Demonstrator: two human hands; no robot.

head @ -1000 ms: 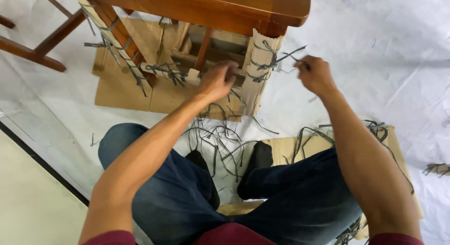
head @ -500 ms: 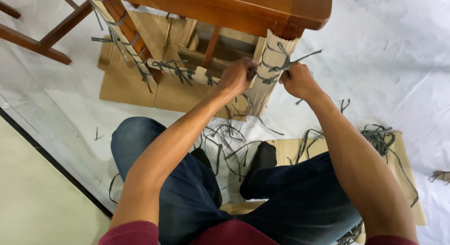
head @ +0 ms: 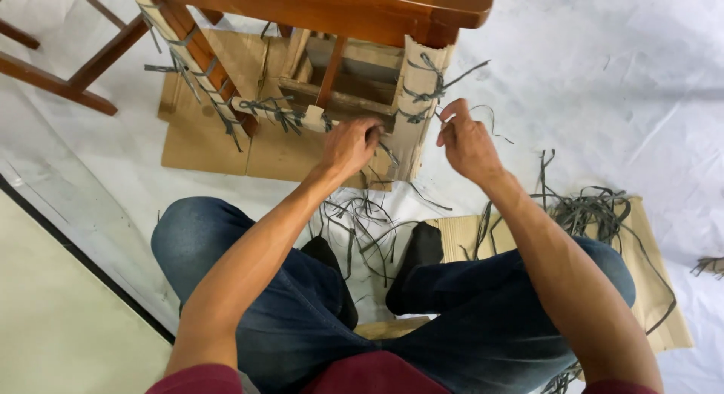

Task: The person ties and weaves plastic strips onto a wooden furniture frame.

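Note:
A wooden table (head: 339, 9) stands on the floor, its legs wrapped in cardboard bound with grey plastic straps. My left hand (head: 351, 144) is closed on a grey strap at the foot of the cardboard-wrapped leg (head: 418, 85) in front of me. To the right of that leg, my right hand (head: 464, 141) pinches the end of another grey strap (head: 452, 77) that runs up to the knots on the wrapping. I sit on the floor with both legs spread either side of the leg.
Loose grey straps (head: 362, 228) lie tangled between my feet, and more pile (head: 596, 209) on a cardboard sheet (head: 664, 303) at the right. Flat cardboard (head: 204, 149) lies under the table. Another wooden frame (head: 68, 77) stands at the far left on white sheeting.
Both hands have come down from the upper knots: the left dropped to the lower part of the leg, the right drew slightly away to the right with its strap.

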